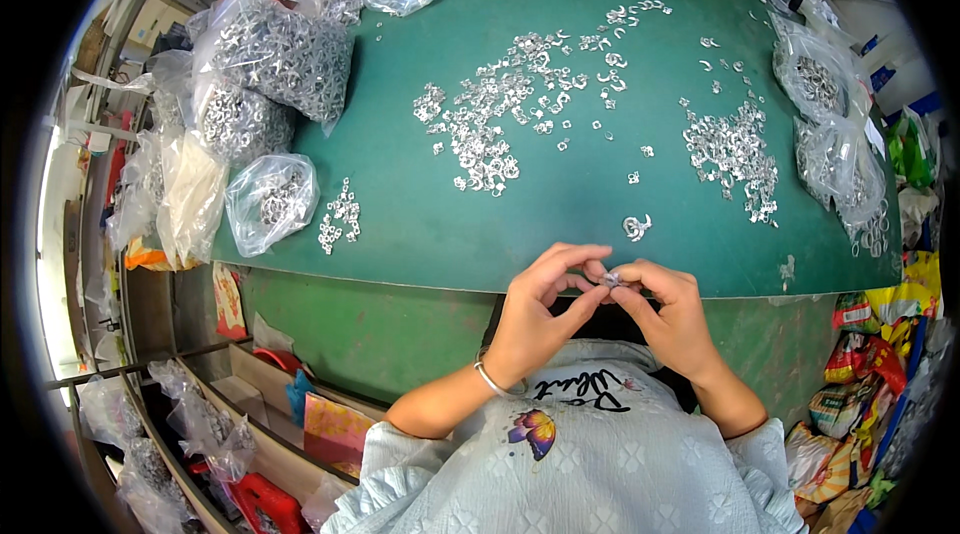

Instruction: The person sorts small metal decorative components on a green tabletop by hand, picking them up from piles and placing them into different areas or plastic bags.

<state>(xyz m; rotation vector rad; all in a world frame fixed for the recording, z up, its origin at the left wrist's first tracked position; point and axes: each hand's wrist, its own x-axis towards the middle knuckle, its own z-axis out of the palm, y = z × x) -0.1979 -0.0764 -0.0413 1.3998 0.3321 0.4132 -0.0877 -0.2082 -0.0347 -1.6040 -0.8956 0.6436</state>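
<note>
Both hands meet at the near edge of the green table (560, 204): left hand (540, 309) and right hand (672, 314) pinch 1 small metal clip (611, 279) between fingertips. Judging by the layout, 1 finished-looking piece (636, 226) lies just beyond, while large loose scatters (500, 104) and full bags (285, 54) remain unhandled.

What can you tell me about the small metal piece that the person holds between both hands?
The small metal piece looks silvery and shiny, like the loose pieces scattered on the green table. It is pinched between the fingers of the left hand and the right hand, just at the table's near edge. Its exact shape is too small to tell.
</note>
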